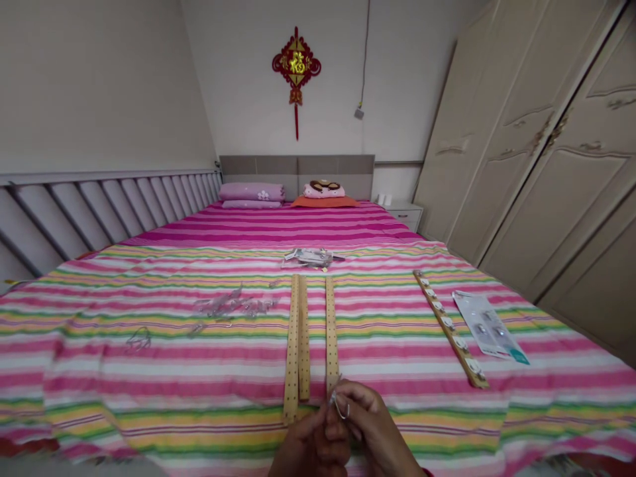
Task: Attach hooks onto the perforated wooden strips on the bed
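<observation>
1. We have a small metal hook (340, 411) at the fingertips of both hands; the left hand (315, 442) pinches it from one side, the right hand (370, 421) from the other, both grips narrow. Which fingers bear most of it, we cannot tell.
2. We judge the step in hand to be fine fingertip work on this hook; the next move calls for one hand steadying it while the other turns or shifts it.
3. Its bend dips towards us, with the free tip curling up beside the right hand's fingers. Its long axis seems to slant from the fingertips nearward and rightward, though the gripped end is hidden.
4. Just beyond the hands, a perforated wooden strip (332, 324) points away from us; two more strips (292, 351) lie beyond the left hand, roughly parallel.
5. Well to the right of the right hand, a hook-bearing strip (452, 330) slants across the bed (397, 371). Far left of the left hand lie wire pieces (140, 340).
</observation>
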Action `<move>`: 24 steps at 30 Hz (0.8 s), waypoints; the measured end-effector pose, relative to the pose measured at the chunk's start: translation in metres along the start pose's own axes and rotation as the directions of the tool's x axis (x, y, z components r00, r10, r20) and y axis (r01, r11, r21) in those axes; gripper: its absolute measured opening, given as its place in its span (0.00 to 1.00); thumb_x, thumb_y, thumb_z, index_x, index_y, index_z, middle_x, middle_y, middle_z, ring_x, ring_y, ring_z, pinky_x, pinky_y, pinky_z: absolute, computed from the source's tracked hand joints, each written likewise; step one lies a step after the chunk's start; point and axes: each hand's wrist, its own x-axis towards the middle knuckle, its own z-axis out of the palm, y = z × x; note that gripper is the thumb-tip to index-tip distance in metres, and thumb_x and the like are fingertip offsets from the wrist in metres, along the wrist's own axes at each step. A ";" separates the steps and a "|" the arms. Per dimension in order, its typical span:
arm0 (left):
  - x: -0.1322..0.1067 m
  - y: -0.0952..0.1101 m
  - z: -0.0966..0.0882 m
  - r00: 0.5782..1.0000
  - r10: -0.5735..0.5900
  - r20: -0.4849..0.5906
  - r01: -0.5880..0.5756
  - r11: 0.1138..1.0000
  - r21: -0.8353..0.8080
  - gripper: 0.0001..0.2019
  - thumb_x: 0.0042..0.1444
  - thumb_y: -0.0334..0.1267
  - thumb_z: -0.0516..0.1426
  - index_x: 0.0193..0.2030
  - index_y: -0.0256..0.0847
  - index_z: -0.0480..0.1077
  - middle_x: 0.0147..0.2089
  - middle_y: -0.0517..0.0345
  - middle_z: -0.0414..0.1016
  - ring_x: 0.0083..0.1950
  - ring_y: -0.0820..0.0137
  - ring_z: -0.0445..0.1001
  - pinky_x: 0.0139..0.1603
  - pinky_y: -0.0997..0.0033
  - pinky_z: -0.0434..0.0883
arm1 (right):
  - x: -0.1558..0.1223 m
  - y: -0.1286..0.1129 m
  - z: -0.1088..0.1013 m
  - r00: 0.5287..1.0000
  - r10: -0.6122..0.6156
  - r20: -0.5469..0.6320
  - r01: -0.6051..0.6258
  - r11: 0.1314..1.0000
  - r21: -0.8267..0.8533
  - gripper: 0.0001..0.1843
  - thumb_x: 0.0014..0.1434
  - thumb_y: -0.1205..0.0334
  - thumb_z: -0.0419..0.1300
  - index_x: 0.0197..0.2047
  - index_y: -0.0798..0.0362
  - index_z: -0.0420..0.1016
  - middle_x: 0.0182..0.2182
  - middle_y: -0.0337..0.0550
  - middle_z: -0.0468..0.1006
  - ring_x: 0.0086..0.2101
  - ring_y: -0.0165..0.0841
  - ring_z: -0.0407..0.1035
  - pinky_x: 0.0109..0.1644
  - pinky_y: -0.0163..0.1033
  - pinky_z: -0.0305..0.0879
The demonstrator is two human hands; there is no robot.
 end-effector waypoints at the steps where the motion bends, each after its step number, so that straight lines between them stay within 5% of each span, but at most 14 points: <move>1: 0.001 -0.001 0.000 1.000 -0.004 0.002 0.004 1.000 -0.011 0.15 0.41 0.38 0.69 0.29 0.35 0.69 0.22 0.69 0.60 0.18 0.87 0.55 0.19 0.86 0.46 | 0.000 0.000 0.000 1.000 0.012 -0.012 -0.012 1.000 0.023 0.16 0.46 0.50 0.69 0.25 0.54 0.74 0.19 0.35 0.70 0.19 0.23 0.56 0.22 0.29 0.47; 4: 0.006 -0.004 -0.003 0.999 0.015 -0.031 -0.015 1.000 0.002 0.17 0.39 0.41 0.70 0.28 0.36 0.68 0.22 0.70 0.60 0.18 0.87 0.55 0.19 0.86 0.46 | 0.001 0.000 -0.003 0.999 0.007 -0.039 -0.005 0.999 0.047 0.17 0.45 0.51 0.69 0.26 0.54 0.70 0.18 0.32 0.68 0.17 0.21 0.52 0.21 0.29 0.45; 7: 0.014 -0.005 -0.006 0.981 0.058 -0.183 -0.028 0.987 0.160 0.20 0.41 0.51 0.66 0.27 0.37 0.67 0.21 0.69 0.61 0.17 0.86 0.53 0.18 0.83 0.44 | 0.008 -0.003 -0.011 0.998 -0.046 -0.043 0.046 0.999 -0.001 0.17 0.48 0.50 0.68 0.27 0.55 0.69 0.16 0.29 0.62 0.16 0.19 0.46 0.20 0.29 0.39; 10: 0.020 0.006 -0.007 0.874 0.313 -0.372 -0.093 0.858 0.505 0.23 0.42 0.58 0.63 0.25 0.36 0.67 0.20 0.66 0.63 0.17 0.83 0.55 0.19 0.81 0.45 | 0.020 -0.008 -0.024 0.995 -0.075 -0.061 0.073 0.996 -0.044 0.17 0.50 0.50 0.66 0.27 0.54 0.68 0.13 0.26 0.58 0.15 0.20 0.45 0.20 0.30 0.38; 13: 0.022 0.028 -0.006 0.718 0.642 -0.267 -0.183 0.545 0.818 0.21 0.39 0.53 0.65 0.25 0.36 0.68 0.19 0.64 0.66 0.21 0.80 0.60 0.22 0.79 0.53 | 0.035 -0.012 -0.038 0.991 -0.093 -0.094 0.085 0.993 -0.083 0.17 0.49 0.50 0.66 0.26 0.54 0.67 0.12 0.27 0.60 0.14 0.20 0.46 0.20 0.31 0.38; 16: 0.025 0.050 -0.005 0.652 0.732 -0.199 -0.183 0.406 0.895 0.18 0.42 0.51 0.63 0.29 0.36 0.69 0.23 0.63 0.69 0.23 0.78 0.63 0.24 0.78 0.57 | 0.052 -0.010 -0.049 0.992 -0.097 -0.077 0.088 0.990 -0.110 0.17 0.49 0.50 0.64 0.24 0.54 0.66 0.12 0.28 0.61 0.14 0.21 0.48 0.20 0.32 0.40; 24: 0.056 0.072 -0.016 0.650 0.754 -0.097 -0.169 0.268 0.949 0.14 0.42 0.46 0.62 0.30 0.36 0.72 0.27 0.58 0.73 0.32 0.69 0.72 0.35 0.71 0.67 | 0.083 0.014 -0.056 0.992 -0.004 -0.123 -0.017 0.985 -0.171 0.15 0.44 0.53 0.62 0.19 0.50 0.61 0.09 0.26 0.57 0.11 0.21 0.45 0.18 0.33 0.35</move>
